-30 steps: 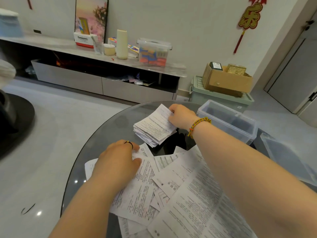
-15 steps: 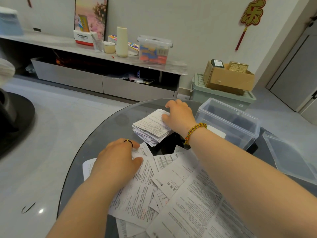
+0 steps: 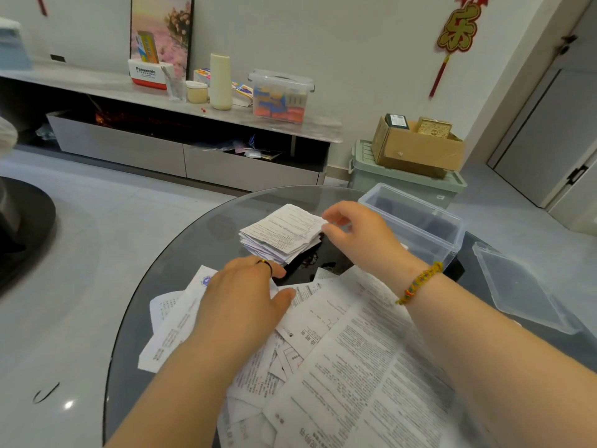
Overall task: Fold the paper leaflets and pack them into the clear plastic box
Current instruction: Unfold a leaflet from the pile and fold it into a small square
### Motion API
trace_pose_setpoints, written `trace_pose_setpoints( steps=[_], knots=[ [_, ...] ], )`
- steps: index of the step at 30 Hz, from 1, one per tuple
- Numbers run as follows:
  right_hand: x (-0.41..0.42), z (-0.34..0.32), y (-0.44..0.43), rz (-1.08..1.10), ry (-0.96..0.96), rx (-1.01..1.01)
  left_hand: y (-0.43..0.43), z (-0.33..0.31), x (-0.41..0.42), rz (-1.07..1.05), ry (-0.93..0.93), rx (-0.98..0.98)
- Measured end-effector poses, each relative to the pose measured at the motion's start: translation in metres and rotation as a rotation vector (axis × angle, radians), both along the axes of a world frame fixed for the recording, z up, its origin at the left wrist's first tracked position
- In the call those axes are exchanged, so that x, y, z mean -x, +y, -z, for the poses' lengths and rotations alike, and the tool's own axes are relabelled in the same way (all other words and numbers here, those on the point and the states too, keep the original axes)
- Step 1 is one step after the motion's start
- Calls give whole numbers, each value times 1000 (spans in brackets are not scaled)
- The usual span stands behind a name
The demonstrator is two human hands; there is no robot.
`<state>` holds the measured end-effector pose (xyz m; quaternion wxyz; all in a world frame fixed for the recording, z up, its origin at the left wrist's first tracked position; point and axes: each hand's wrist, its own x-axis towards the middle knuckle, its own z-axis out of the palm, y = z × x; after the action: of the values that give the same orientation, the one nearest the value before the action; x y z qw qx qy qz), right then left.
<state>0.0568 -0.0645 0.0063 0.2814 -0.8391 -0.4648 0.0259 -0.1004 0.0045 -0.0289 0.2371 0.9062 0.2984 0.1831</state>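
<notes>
A round dark glass counter point(image 3: 181, 263) fills the lower middle of the frame. Behind it, along the wall at upper left, runs a long low shelf point(image 3: 97, 88) carrying small boxes and containers. At lower centre and lower right, a spread of loose unfolded leaflets point(image 3: 355, 367) lies overlapping on the counter, and both forearms pass above them.

The clear plastic box point(image 3: 416, 221) stands open on the counter at right of centre, by the far rim. What it holds cannot be made out through its walls. Its lid point(image 3: 523, 292) lies apart from it at the right edge of the frame.

A stack of folded leaflets point(image 3: 281, 234) sits on the counter at the centre, left of the box and just beyond the loose spread.

The left hand point(image 3: 239, 299) rests palm down on the loose leaflets, its fingers released and roughly flat, with the thumb out to the right. The right hand point(image 3: 358, 237) is at the right edge of the stack with fingers loosely curled. The hand is blurred, so I cannot tell whether it pinches the top leaflet or only touches it.

A beaded bracelet point(image 3: 420, 282) circles the right wrist, and a thin dark ring point(image 3: 266, 263) sits on a left finger.
</notes>
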Motion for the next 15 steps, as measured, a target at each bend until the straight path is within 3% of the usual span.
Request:
trace_pose_setpoints(
  steps=[5, 9, 12, 15],
  knots=[
    [14, 1, -65, 45, 189, 65, -25, -4, -1, 137, 5, 128],
    [25, 9, -107, 84, 256, 171, -45, 0, 0, 247, 83, 79],
    [33, 18, -124, 105, 261, 233, -58, 3, -4, 295, 145, -2],
    [39, 26, -129, 113, 242, 196, -62, 4, -7, 283, 116, 71]
  ],
)
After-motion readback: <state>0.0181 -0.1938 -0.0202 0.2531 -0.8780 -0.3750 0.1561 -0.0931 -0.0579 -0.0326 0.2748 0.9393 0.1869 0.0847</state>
